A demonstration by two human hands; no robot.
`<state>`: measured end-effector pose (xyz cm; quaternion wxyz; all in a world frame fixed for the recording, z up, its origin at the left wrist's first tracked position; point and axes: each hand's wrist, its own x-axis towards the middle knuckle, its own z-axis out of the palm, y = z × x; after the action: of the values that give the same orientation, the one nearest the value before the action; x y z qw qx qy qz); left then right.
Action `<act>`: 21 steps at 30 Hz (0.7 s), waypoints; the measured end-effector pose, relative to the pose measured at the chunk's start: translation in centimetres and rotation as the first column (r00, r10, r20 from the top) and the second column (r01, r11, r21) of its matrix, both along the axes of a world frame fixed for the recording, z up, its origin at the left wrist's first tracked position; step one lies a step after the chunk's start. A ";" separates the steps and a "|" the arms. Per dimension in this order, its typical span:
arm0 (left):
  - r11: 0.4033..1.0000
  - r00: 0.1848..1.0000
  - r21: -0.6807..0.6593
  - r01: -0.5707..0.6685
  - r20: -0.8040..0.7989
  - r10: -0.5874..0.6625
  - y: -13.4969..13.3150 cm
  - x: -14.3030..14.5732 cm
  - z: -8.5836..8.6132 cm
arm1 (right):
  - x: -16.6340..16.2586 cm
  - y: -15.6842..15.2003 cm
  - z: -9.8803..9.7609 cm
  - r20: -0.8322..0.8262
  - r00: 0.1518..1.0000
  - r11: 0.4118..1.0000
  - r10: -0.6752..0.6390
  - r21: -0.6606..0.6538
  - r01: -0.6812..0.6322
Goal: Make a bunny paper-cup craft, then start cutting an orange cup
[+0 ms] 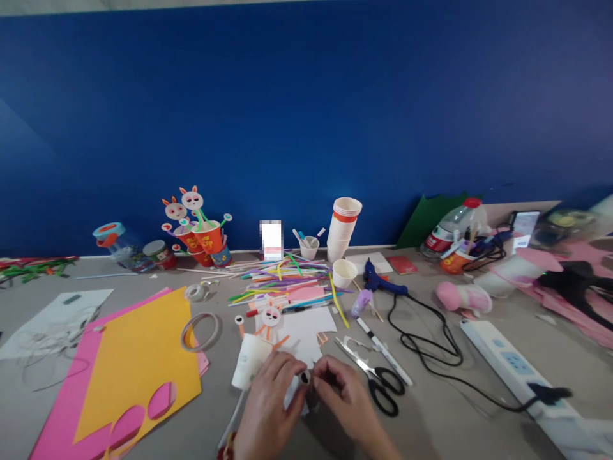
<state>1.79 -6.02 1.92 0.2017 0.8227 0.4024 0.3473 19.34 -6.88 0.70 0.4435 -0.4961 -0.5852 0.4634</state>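
Observation:
Near the table's front edge, my left hand (271, 402) pinches a small white paper disc (305, 378) with a dark mark between thumb and index finger. Close on its right, my right hand (345, 395) has its thumb and fingers pressed together; anything in them is too small to make out. A white paper cup (249, 361) lies on its side just beyond my left hand. Beside the cup are a rabbit face (271, 315) on orange strips and another small disc (239, 321) with a dark heart. White paper (311, 329) lies beyond my hands.
Black-handled scissors (378, 380), a marker (383, 351) and a blue glue gun (378, 280) with a trailing cord lie right of my hands. A power strip (507, 361) is farther right. Yellow card (138, 358) lies left; colourful sticks (282, 278) and stacked cups (341, 233) are behind.

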 end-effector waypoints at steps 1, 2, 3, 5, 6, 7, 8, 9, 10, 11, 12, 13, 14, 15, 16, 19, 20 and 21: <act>1.000 1.000 0.000 0.009 0.000 -0.009 0.0 0.1 -0.1 | 0.0 0.0 0.0 0.006 1.000 1.000 -0.006 0.000 0.006; 1.000 1.000 -0.002 0.018 0.000 -0.018 0.0 0.2 -0.2 | 0.1 0.0 -0.1 0.011 1.000 1.000 -0.012 -0.001 0.012; 1.000 1.000 -0.007 0.024 0.001 -0.024 -0.1 0.3 -0.3 | 0.2 0.0 -0.1 0.015 1.000 1.000 -0.018 -0.003 0.018; 0.999 0.999 -0.016 0.033 0.007 -0.032 -0.1 0.4 -0.4 | 0.3 0.0 -0.2 0.021 1.000 1.000 -0.020 -0.006 0.020; 0.999 0.999 -0.023 0.033 0.010 -0.033 -0.2 0.4 -0.5 | 0.4 0.0 -0.2 0.025 1.000 1.000 -0.017 -0.009 0.017; 0.999 0.999 -0.031 0.032 0.016 -0.031 -0.2 0.4 -0.4 | 0.4 0.0 -0.2 0.031 0.999 1.000 -0.015 -0.012 0.016; 0.999 0.999 -0.042 0.029 0.021 -0.029 -0.2 0.4 -0.4 | 0.5 -0.1 -0.2 0.040 0.999 1.000 -0.016 -0.013 0.016; 0.998 0.999 -0.056 0.027 0.026 -0.026 -0.2 0.4 -0.3 | 0.5 -0.1 -0.2 0.054 0.998 1.000 -0.018 -0.008 0.018; 0.997 0.999 -0.069 0.023 0.029 -0.021 -0.2 0.4 -0.3 | 0.6 -0.1 -0.2 0.071 0.997 1.000 -0.021 0.004 0.020; 0.996 0.999 -0.083 0.016 0.031 -0.014 -0.2 0.4 -0.2 | 0.6 -0.1 -0.2 0.093 0.995 1.000 -0.025 0.020 0.023; 0.996 0.999 -0.094 0.010 0.031 -0.007 -0.2 0.4 -0.2 | 0.6 -0.2 -0.2 0.119 0.993 0.999 -0.026 0.035 0.022; 0.995 0.999 -0.101 0.001 0.033 0.002 -0.3 0.5 -0.1 | 0.6 -0.2 -0.2 0.143 0.989 0.999 -0.027 0.047 0.020; 0.994 0.999 -0.107 -0.007 0.037 0.011 -0.3 0.5 -0.2 | 0.6 -0.3 -0.2 0.160 0.987 0.998 -0.024 0.053 0.016; 0.994 0.999 -0.106 -0.012 0.044 0.017 -0.4 0.5 -0.2 | 0.6 -0.3 -0.2 0.171 0.985 0.998 -0.021 0.054 0.012; 0.994 0.999 -0.105 -0.016 0.049 0.021 -0.4 0.5 -0.3 | 0.6 -0.4 -0.1 0.176 0.984 0.999 -0.020 0.053 0.010; 0.995 0.998 -0.098 -0.025 0.058 0.031 -0.6 0.5 -0.6 | 0.5 -0.5 -0.1 0.173 0.984 0.998 -0.026 0.056 0.017; 0.995 0.998 -0.094 -0.032 0.059 0.037 -0.6 0.5 -0.7 | 0.5 -0.5 -0.1 0.171 0.985 0.998 -0.030 0.058 0.021; 0.995 0.997 -0.091 -0.041 0.060 0.046 -0.7 0.5 -0.8 | 0.5 -0.5 -0.1 0.165 0.986 0.998 -0.034 0.060 0.024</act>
<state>2.27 -6.71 1.15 0.2431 0.7927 0.4289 0.3585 19.81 -7.37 0.55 0.4139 -0.5285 -0.6260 0.3968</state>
